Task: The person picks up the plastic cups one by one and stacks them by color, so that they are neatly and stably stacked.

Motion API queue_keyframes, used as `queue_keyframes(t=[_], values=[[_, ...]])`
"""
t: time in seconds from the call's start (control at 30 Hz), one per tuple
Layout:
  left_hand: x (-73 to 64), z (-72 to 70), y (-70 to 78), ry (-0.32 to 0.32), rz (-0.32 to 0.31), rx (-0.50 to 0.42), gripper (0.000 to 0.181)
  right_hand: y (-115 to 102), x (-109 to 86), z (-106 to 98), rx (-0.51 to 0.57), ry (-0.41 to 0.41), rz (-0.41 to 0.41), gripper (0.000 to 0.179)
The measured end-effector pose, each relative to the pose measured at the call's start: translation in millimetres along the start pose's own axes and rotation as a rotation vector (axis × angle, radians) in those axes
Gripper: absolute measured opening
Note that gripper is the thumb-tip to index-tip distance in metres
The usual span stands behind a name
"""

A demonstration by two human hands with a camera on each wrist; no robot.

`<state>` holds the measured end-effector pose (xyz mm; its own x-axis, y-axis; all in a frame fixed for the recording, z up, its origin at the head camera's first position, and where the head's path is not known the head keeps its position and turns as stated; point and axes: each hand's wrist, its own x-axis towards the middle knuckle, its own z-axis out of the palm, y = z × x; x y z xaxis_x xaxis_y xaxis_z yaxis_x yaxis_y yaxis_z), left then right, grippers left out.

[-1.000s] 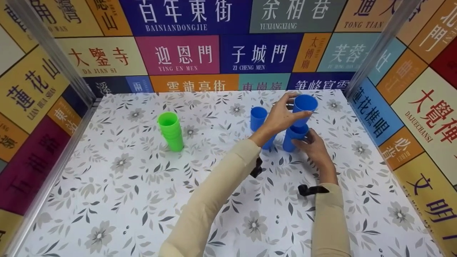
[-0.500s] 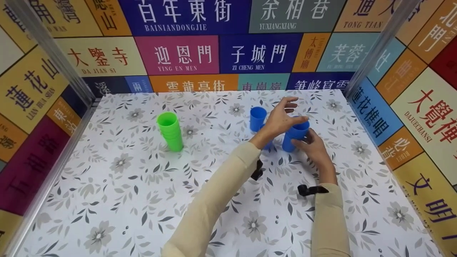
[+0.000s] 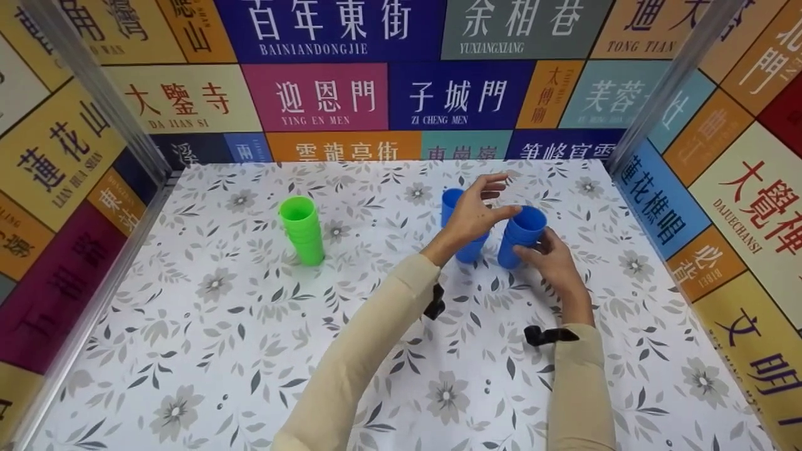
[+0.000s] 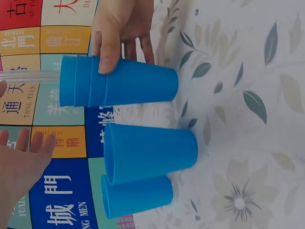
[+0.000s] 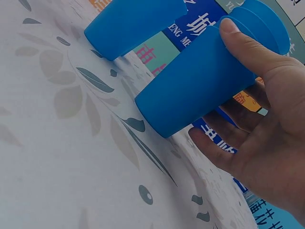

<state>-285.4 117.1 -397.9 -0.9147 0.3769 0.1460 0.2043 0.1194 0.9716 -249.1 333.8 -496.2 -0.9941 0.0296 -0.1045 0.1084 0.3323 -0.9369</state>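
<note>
Several nested blue cups form an upright stack (image 3: 523, 228), standing on the patterned cloth toward the right. My right hand (image 3: 557, 266) grips this stack from the right; in the right wrist view its thumb (image 5: 238, 40) lies along the side near the top rims. Up and to the left, my left hand (image 3: 473, 213) hovers with its fingers spread, holding nothing, its thumb overlapping the stack's rim in the head view. Two single blue cups stand left of the stack: a nearer cup (image 4: 152, 152) and a farther cup (image 4: 140, 196). The left hand and wrist partly hide both in the head view.
A stack of nested green cups (image 3: 304, 232) stands upright at the left of the table. The flower-patterned tablecloth (image 3: 376, 300) covers the tabletop. Walls with coloured name panels (image 3: 332, 97) rise at the back and both sides.
The left hand lowered a blue cup into the stack in the right hand and let go of it. Since then it has drawn back a little to the left. The right hand has kept its grip.
</note>
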Motion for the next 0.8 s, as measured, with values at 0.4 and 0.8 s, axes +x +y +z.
queue_keyframes(t=[0.4,0.8], values=[[-9.3,-27.4,-24.3,0.034,0.022,0.004,0.061,3.2,0.4,0.8,0.017,0.008,-0.054,0.094],[-19.0,-41.6,-51.1,0.046,-0.009,0.008,0.066,1.2,-1.1,0.7,0.021,0.001,-0.046,0.095]])
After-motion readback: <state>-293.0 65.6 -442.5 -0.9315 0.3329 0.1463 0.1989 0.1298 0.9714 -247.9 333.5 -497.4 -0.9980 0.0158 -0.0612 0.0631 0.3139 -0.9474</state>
